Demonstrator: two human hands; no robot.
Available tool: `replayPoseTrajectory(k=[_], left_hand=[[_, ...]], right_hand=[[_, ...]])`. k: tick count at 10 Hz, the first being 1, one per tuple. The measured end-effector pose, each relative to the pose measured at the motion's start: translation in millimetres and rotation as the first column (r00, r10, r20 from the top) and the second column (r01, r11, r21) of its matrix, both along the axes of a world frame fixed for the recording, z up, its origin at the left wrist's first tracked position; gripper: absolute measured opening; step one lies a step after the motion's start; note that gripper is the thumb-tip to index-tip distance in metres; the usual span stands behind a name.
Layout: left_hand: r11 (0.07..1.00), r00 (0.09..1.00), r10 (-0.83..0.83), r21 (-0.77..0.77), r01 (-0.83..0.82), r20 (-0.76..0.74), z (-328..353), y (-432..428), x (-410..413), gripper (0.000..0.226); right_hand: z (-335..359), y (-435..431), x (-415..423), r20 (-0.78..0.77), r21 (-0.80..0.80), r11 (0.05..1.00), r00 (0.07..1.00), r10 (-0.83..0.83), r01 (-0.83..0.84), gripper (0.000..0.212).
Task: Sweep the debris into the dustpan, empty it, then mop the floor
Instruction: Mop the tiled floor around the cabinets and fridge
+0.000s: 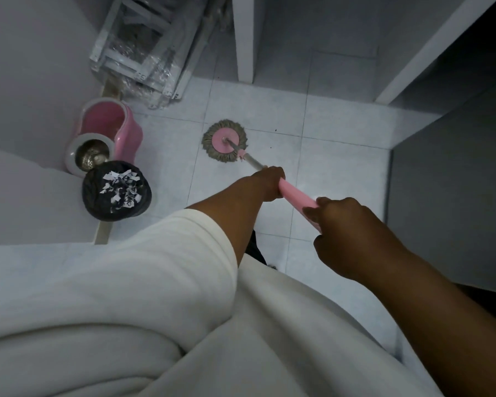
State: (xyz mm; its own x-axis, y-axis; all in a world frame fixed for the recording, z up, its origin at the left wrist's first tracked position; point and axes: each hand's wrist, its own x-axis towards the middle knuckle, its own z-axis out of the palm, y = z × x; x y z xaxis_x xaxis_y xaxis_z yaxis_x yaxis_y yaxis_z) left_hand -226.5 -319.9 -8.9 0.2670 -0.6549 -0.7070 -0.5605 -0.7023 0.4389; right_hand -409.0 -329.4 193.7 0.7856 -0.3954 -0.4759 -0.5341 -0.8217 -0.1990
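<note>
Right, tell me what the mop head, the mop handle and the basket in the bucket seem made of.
The mop head: glossy pink disc, likely plastic, ringed by matted beige strands, probably cotton or microfibre. The mop handle: smooth pink sleeve, plastic or foam, over a grey shaft that looks metal. The basket: shiny, perforated, apparently stainless steel. The bucket: glossy pink, likely plastic.

Losing two stretches of the mop handle (297,196), nearer than the mop head (224,140), under the left hand (267,181) and right hand (347,233). Hiding part of the spin bucket (126,130), left of the mop head, behind the bin (142,204). Cutting off wrapped frames (138,53) beyond it at the top edge.
</note>
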Motion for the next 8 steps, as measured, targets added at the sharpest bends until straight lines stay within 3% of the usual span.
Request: replayPoseTrajectory(k=[1, 2, 4, 7, 8], left_hand=[[0.976, 0.971, -0.192, -0.077, 0.205, 0.141, 16.5, 10.6, -3.5, 0.038], [0.995, 0.999, -0.032, -0.09, 0.034, 0.025, 19.3, 18.0, -0.9, 0.05], [0.989, 0.992, 0.105, -0.093, -0.112, -0.075, 8.2, 13.1, 43.3, 0.047], [0.993, 0.991, 0.085, -0.074, -0.093, -0.099, -12.1, -9.2, 199.3, 0.045], [0.993, 0.989, 0.095, -0.052, -0.102, -0.114, -10.0, -20.7, 244.5, 0.03]], right_hand=[[10.3, 10.2, -9.0, 0.009, 0.041, 0.997, 0.998, 0.06, -0.061, 0.027], [13.1, 14.7, -11.2, -0.037, 0.007, 0.987, 0.986, 0.163, -0.163, 0.046], [-0.1, 16.7, 38.3, -0.088, -0.158, 0.97, 0.981, 0.171, -0.184, 0.051], [-25.4, 9.9, 191.6, -0.055, -0.169, 0.978, 0.992, 0.114, -0.122, 0.041], [-36.4, -0.9, 236.8, -0.02, -0.172, 0.983, 0.997, 0.069, -0.071, 0.038]])
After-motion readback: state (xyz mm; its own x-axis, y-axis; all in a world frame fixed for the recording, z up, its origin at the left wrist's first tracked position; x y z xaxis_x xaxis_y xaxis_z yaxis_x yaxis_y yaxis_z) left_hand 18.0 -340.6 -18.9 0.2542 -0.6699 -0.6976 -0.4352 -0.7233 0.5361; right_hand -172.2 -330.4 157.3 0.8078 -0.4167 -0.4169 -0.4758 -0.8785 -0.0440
